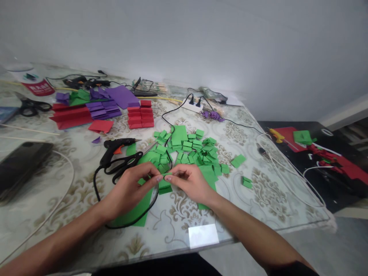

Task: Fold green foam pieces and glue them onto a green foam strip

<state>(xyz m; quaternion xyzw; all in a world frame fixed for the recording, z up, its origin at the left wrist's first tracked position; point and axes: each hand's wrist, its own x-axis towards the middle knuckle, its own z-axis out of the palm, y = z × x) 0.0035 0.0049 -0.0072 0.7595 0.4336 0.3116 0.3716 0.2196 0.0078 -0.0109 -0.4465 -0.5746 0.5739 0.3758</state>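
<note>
A small folded piece of green paper (165, 184) is pinched between my two hands above the patterned tablecloth. My left hand (138, 184) grips its left edge with thumb and fingers, and my right hand (191, 182) grips its right edge. Just beyond the fingers lies a heap of small folded green paper pieces (198, 147), with a larger green sheet (179, 135) among them. Black-handled scissors (125, 163) rest beside my left hand, near a black glue gun (110, 151) with an orange trigger. Green sheets (138, 212) lie partly under my left hand and a black cord.
Red folded papers (140, 117), purple papers (105, 109) and a cup (36, 82) stand towards the back. A white power strip (192, 105) feeds black cords across the table. At left lies a dark phone (21, 165). A black table (301, 153) with more papers adjoins at right.
</note>
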